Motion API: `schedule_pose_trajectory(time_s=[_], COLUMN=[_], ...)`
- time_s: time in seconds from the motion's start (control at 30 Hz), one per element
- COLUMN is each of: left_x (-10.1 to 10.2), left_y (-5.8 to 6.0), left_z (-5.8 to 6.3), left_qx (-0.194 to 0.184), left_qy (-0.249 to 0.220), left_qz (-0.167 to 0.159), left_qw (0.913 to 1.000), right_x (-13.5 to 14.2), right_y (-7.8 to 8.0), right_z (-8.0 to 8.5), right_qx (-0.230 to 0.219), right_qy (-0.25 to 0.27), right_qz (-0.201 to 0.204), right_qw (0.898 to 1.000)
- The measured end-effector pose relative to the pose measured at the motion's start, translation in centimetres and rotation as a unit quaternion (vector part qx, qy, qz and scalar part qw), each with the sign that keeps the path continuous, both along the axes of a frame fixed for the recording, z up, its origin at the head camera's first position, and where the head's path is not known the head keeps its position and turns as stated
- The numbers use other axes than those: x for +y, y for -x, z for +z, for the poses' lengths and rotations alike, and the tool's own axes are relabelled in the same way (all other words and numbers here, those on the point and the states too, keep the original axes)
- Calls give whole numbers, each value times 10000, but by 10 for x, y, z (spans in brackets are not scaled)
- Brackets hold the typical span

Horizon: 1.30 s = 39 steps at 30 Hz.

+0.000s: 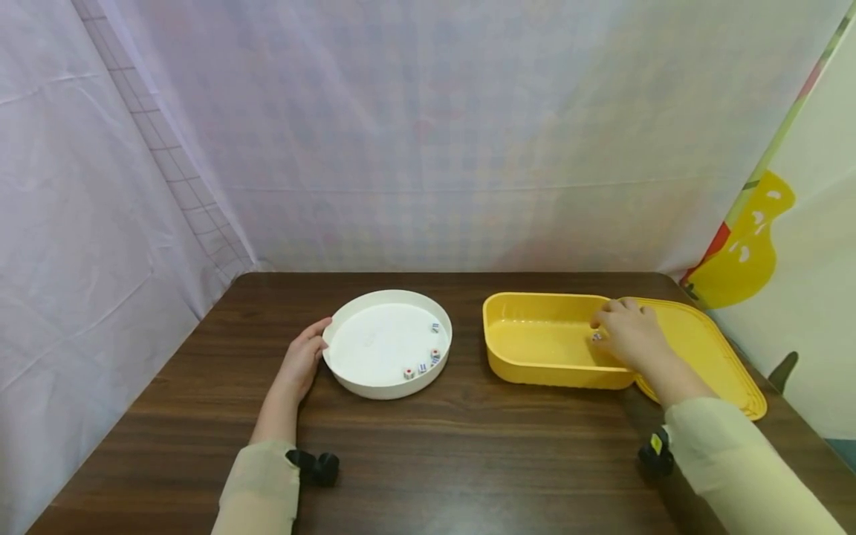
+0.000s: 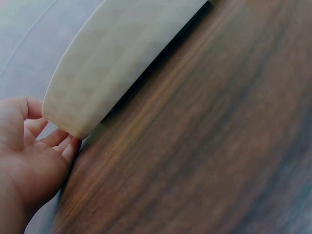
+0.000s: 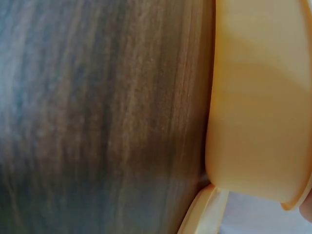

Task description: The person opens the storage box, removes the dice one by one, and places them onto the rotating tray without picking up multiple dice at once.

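Note:
A round white tray [image 1: 374, 334] with a raised rim stands on the table left of centre. Several dice [image 1: 409, 373] lie inside it along its right and near side. My left hand [image 1: 304, 358] holds the tray's left edge, one digit at the rim and other fingers low against the outer wall [image 2: 112, 58]. To the right is a yellow rectangular box [image 1: 528, 345]. Over its right end, my right hand [image 1: 628, 331] pinches a white die [image 1: 597, 336] at its fingertips. In the right wrist view only a sliver of that hand [image 3: 306, 208] shows, beside the box wall [image 3: 258, 107].
A flat yellow lid [image 1: 709, 364] lies at the right of the box, partly under it and the right forearm. Dark brown wood grain covers the table [image 1: 468, 461]. A white cloth [image 1: 435, 148] hangs behind the table's back edge, another sheet [image 1: 87, 186] on the left.

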<state>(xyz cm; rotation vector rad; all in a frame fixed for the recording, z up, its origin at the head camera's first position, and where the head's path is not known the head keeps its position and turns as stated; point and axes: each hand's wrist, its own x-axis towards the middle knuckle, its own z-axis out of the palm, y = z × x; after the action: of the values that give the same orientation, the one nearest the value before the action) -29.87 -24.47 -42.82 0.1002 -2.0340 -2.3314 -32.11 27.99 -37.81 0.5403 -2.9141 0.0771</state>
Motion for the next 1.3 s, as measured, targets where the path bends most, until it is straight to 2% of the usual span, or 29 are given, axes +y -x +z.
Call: schedule_pose_trajectory(time_s=[0.2,0.47,0.7,1.3], left_x=[-3,0,-1,-1], left_y=[-2,2,1,1], left_z=[-8,-2,-2,-3], left_qx=[554,-37,88,63], left_qy=[12,2,51,-10], left_qz=[-158,-23,-78,-50], left_qw=[9983,10000,9999,10000], right_x=[-1,-3,-5,-5], right_y=[5,11,13,10], right_z=[-4,-7,-9,-7], right_qx=[116,333,414,426], right_qy=[-255,-608,-842,-711], right_qz=[69,115,108,101], right_qw=[9996,9975,9955,9965])
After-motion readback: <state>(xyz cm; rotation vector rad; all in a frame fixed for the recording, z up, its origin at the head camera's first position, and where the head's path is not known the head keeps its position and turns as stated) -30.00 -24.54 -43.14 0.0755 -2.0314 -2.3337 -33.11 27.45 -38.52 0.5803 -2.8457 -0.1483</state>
